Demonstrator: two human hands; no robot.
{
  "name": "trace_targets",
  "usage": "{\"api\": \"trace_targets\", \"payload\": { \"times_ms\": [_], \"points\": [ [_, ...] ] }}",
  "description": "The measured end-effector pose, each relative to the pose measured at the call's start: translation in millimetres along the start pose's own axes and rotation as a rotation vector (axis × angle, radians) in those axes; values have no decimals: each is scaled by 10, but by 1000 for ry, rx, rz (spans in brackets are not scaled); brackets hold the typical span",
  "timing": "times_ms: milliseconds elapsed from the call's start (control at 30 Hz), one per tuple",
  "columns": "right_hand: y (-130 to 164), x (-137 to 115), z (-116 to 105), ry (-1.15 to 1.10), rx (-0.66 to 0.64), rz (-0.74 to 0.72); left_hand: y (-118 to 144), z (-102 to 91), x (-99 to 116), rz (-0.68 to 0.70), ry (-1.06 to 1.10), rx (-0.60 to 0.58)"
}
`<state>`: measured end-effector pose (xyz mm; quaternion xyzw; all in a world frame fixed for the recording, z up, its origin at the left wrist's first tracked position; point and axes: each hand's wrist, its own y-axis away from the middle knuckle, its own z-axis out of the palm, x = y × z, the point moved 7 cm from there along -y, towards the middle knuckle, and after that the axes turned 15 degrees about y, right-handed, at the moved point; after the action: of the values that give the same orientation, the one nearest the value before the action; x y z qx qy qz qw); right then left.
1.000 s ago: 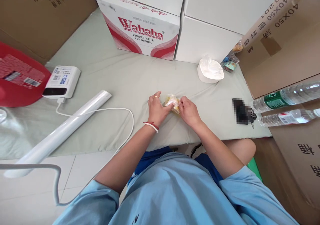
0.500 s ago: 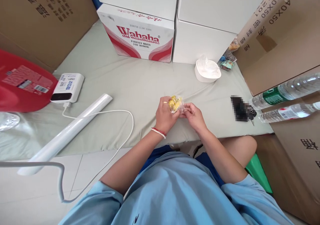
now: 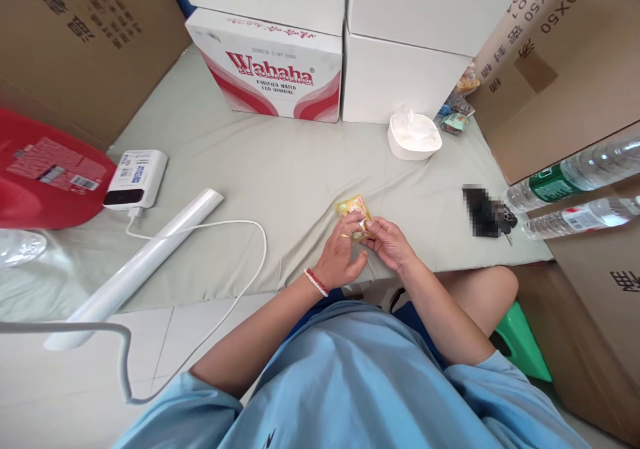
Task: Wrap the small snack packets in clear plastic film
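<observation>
Two hands, the left hand [image 3: 339, 262] and the right hand [image 3: 391, 244], share one small yellow packet [image 3: 353, 209]. Two clear water bottles [image 3: 575, 179] lie at the right. One white bowl [image 3: 415, 138]. One white power bank [image 3: 137, 178] with one white cable [image 3: 235, 226]. One long white tube [image 3: 135, 269]. One printed water carton [image 3: 267, 69]. One red tub [image 3: 47, 179].

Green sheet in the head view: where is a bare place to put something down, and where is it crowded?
The green sheet is bare between the Wahaha box and the hands, which hold a yellow packet: left hand, right hand. Another bare patch lies between the white dish and the hands. Crowded: the left side, with power bank, cable and white tube.
</observation>
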<state>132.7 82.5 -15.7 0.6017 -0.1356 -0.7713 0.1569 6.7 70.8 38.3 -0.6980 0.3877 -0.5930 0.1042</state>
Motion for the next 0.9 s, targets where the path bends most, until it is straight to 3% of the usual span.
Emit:
{"api": "trace_targets", "payload": {
  "times_ms": [100,200,333,433,533,667,900],
  "points": [
    [28,-73,-126,28,57,-24,19,-143,94,-54,59,59],
    [59,-305,-522,33,200,-116,141,-372,148,-103,-62,122],
    [32,-830,-1453,17,455,-300,476,-794,149,-180,-275,208],
    [-154,-1200,-2209,13,672,-327,725,-999,98,-227,-406,209],
    [-483,-1487,-2801,50,885,-244,859,-1014,29,-244,-513,169],
    [-935,-1838,-3309,262,1119,-106,828,-845,10,-183,-656,30],
    [-1702,-2271,-3876,452,1123,-48,839,-834,-62,-181,-725,-78]
  ]
}}
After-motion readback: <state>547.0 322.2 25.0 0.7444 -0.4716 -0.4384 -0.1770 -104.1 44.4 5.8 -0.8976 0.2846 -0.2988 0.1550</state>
